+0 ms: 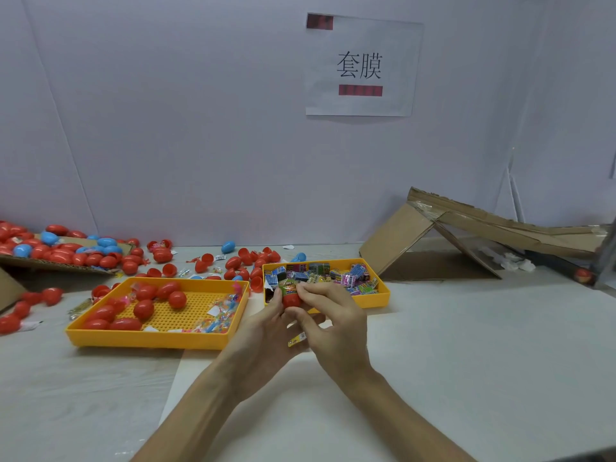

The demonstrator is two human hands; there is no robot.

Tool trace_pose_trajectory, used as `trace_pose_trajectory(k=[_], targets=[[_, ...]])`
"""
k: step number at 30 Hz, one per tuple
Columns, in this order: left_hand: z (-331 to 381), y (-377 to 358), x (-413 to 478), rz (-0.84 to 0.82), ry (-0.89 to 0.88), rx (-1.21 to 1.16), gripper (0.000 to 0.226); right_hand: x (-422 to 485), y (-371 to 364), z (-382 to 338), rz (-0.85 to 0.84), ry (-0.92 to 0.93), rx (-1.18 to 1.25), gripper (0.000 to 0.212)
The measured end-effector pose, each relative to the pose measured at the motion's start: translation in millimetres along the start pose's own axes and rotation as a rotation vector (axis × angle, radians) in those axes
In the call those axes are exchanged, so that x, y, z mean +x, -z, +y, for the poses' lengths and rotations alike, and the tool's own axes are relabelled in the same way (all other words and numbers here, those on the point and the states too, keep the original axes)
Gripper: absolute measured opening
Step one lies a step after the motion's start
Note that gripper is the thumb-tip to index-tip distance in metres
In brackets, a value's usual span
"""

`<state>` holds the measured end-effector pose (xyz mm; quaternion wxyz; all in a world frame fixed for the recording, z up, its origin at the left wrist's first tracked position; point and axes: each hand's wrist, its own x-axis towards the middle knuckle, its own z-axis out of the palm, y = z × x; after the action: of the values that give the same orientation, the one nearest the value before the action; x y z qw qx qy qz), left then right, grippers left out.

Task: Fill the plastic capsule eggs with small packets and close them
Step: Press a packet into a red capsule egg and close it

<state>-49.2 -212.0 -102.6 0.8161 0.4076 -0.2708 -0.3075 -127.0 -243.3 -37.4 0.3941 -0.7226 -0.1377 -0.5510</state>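
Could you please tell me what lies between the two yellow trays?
In the head view, a red capsule half sits in the gap between the large tray and the small tray.

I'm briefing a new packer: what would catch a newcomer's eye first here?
The left hand and right hand grip a red plastic capsule egg with a colourful packet poking out, at centre. Behind, one yellow plastic tray holds closed red eggs, another tray small printed packets. Red and blue eggs litter the far left.
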Motion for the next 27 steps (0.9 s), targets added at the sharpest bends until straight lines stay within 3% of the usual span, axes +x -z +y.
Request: trace_pose_trajectory(k=[2, 4, 10, 27], targets=[[19.0, 14.9, -7.8, 0.031, 0.092, 0.079, 0.049, -12.5, 12.9, 36.0, 0.001, -0.075, -0.198, 0.023], [37.6, 23.7, -16.1, -0.035, 0.191, 0.08, 0.048, -25.5, 20.5, 62.3, 0.002, -0.087, -0.318, 0.028], [39.7, 16.6, -17.7, 0.002, 0.168, 0.082, 0.046, -26.8, 18.1, 70.2, -0.046, -0.061, -0.294, 0.037], [34.1, 18.7, -15.6, -0.008, 0.156, 0.064, 0.048, -30.8, 19.7, 80.0, -0.015, 0.042, -0.288, 0.027]])
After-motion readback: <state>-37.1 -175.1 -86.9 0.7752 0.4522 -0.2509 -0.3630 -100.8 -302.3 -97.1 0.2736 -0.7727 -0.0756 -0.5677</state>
